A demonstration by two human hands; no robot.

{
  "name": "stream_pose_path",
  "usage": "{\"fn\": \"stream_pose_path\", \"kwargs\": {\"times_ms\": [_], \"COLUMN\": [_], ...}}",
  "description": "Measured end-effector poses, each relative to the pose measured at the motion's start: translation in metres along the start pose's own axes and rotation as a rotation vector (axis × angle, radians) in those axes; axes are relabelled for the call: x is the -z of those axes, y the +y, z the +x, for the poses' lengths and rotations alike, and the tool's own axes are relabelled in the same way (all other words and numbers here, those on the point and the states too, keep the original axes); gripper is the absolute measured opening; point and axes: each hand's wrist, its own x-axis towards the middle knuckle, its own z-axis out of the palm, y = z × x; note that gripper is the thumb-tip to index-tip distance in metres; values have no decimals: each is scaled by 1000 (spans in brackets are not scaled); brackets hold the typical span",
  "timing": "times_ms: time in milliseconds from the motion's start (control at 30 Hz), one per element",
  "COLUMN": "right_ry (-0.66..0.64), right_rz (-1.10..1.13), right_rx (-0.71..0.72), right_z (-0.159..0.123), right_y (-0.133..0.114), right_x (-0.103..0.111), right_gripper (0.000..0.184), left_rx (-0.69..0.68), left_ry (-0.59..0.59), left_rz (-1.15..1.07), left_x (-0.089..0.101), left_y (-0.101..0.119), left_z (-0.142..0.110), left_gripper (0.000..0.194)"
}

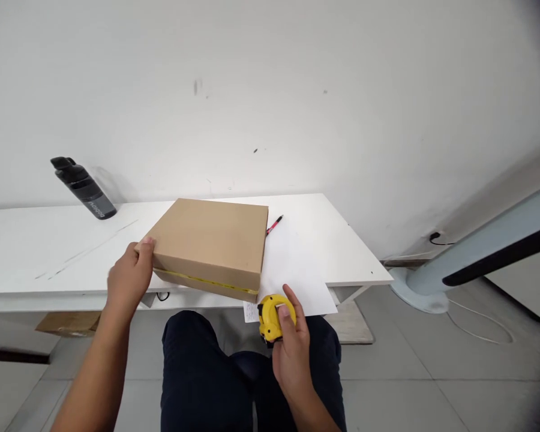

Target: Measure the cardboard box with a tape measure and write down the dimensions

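A brown cardboard box (216, 234) sits closed at the front edge of the white table. My left hand (132, 273) is closed on its front left corner, thumb on top and the other fingers mostly hidden. In my right hand (292, 336) is a yellow tape measure (272, 313), held off the front right corner of the box with my thumb on its case. A yellow tape blade (207, 281) stretches along the box's front side. Its left end is hidden near my left hand. White paper (292, 264) lies partly under the box and overhangs the table edge.
Beside the box, a red and black pen (275, 224) rests on the paper. Against the wall at left stands a dark bottle (87, 191). The white table (342, 252) ends at right, near a pale upright stand (468, 252) with a cable. Below the table is another cardboard box (69, 323).
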Motion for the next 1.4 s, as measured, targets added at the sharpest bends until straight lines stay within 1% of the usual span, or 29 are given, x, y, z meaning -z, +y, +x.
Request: {"fn": "stream_pose_path", "kwargs": {"times_ms": [67,100,133,200,233,267,300,333,367,400,433,467,533,600,667,733,767,833,900,933,967,1000,1067,1100,1133,1200,1267,1300,1400], "right_ry": [13,6,-12,-84,-128,-171,-209,-245,-285,-331,-377,-415,-461,-455,-410,-337,-299,-231,-148,-97,-49,-7,45,59,68,71,51,36,3], "right_rz": [-24,-33,-37,-39,-40,-42,-42,-43,-47,-57,-72,-90,-120,-131,-141,-156,-160,-146,-93,-59,-27,-3,19,17,8,-31,-91,-122,-202], "right_rx": [73,102,127,156,161,161,156,151,149,151,155,163,182,204,235,283,322,422,512,538,553,564,598,623,649,691,706,706,690], "right_z": [2,3,3,1,-1,-4,-7,-11,-15,-19,-23,-25,-30,-32,-31,-26,-21,-6,13,22,31,38,51,55,59,65,68,68,68], "right_y": [-14,-20,-26,-35,-38,-39,-40,-39,-38,-36,-34,-32,-29,-27,-28,-34,-38,-51,-64,-71,-76,-81,-88,-89,-90,-89,-86,-84,-79], "right_x": [5,7,9,10,10,9,8,7,6,6,5,5,5,5,3,3,3,4,5,6,6,7,7,7,7,6,4,3,0], "right_gripper": [84,81,79,76,76,75,74,72,70,67,65,62,59,57,59,68,75,82,74,69,65,63,61,61,60,58,59,62,72], "left_rx": [-68,-112,-162,-264,-337,-450,-600,-783,-963,-1089,-1186,-1233,-1258,-1271,-1286,-1285,-1270,-1210,-1112,-1081,-1056,-1029,-965,-943,-945,-1011,-1093,-1116,-1110], "left_ry": [95,166,253,454,534,575,579,540,521,509,487,468,414,381,390,427,474,623,790,842,858,862,809,787,767,742,717,682,577], "left_rz": [167,194,183,76,0,-78,-159,-232,-299,-362,-405,-434,-443,-392,-320,-246,-226,-218,-215,-176,-119,-61,51,98,147,233,273,272,215], "left_x": [2,2,1,-4,-9,-15,-23,-32,-40,-48,-55,-60,-64,-59,-49,-38,-33,-23,-14,-9,-5,0,7,9,10,10,6,3,-3], "left_y": [6,8,11,17,20,22,25,27,30,32,33,35,35,32,25,12,4,-14,-33,-43,-52,-60,-73,-76,-78,-76,-69,-64,-52], "left_z": [-15,-24,-36,-64,-81,-97,-114,-130,-143,-154,-163,-168,-171,-167,-156,-138,-125,-94,-56,-38,-20,-4,19,26,29,27,17,9,-14], "left_gripper": [64,62,59,52,51,52,52,49,41,32,22,15,10,17,21,19,18,23,39,46,48,45,32,27,25,31,43,49,63]}}
